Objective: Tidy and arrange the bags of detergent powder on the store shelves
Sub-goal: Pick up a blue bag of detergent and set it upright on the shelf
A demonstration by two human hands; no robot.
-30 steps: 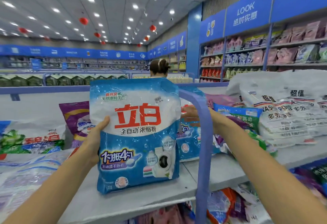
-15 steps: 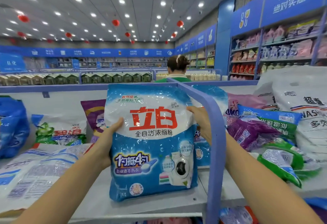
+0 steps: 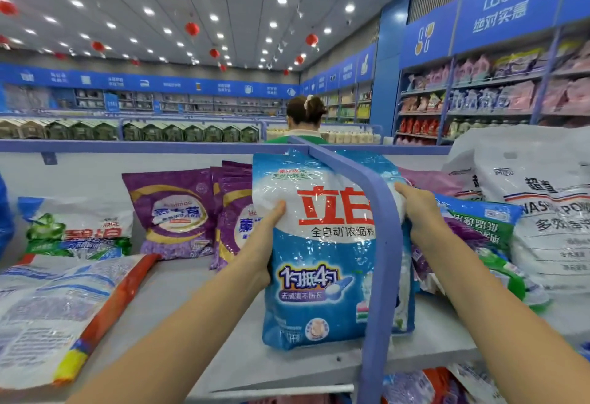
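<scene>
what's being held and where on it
The blue detergent bag, by its upper sides: left hand on the left edge, right hand on the right.

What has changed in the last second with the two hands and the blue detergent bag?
The right hand came from the bags behind the blue divider and took hold of the upper right edge of the blue bag. The left hand slid up from the bag's left middle to its upper left. The bag stays upright on the shelf; the purple bags have not moved.
</scene>
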